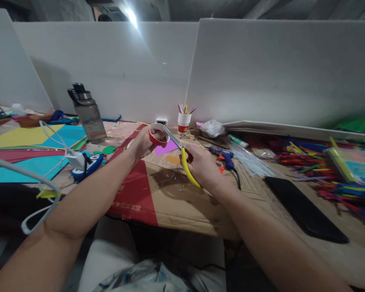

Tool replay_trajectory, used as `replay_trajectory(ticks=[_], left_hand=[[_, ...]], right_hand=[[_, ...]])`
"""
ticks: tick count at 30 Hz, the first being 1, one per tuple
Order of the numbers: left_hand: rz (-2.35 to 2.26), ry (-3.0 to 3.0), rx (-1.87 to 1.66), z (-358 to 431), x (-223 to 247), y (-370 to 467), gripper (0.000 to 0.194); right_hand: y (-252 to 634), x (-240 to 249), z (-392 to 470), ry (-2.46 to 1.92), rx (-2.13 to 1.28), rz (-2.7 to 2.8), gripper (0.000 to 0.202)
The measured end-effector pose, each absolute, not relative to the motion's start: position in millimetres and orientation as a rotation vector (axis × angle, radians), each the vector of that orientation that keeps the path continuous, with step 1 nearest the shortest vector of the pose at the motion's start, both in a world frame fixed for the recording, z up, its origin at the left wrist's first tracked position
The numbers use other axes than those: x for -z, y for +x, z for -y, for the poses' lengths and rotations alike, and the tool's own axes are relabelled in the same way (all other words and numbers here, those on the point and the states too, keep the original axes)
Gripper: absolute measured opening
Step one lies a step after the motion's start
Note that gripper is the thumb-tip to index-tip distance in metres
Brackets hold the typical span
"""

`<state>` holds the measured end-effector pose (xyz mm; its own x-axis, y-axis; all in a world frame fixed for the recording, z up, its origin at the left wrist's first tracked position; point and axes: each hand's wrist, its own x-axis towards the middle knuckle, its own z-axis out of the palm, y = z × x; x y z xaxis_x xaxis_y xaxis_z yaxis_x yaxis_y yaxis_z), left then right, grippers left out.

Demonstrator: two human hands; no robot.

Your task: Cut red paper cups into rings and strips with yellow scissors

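Observation:
My left hand (142, 144) is closed round a red and white paper cup (158, 140), tilted so that its open mouth shows. In my right hand (200, 161) is a pair of scissors (187, 167) with yellow handles. The blades reach up and left to the cup's rim; whether they cut into it I cannot tell. Beneath both hands lies cardboard (182, 211) with a red band, and a purple sheet of paper (166, 148) rests on it just behind the scissors.
Behind the hands stands a stack of paper cups (184, 121) holding pens. A water bottle (91, 117) and coloured paper (21, 170) are to the left. On the right are a blue glue gun (228, 159), a black phone (304, 209) and coloured pipe cleaners (304, 156).

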<state>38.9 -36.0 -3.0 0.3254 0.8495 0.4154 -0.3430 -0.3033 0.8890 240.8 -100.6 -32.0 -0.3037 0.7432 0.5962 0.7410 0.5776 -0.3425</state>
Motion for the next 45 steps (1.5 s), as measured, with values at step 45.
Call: replay_trajectory(ticks=[45], left_hand=[[-0.563, 1.459, -1.271, 45, -2, 41, 0.025]], right_hand=[[242, 35, 97, -1.166, -0.036, 2.060, 0.036]])
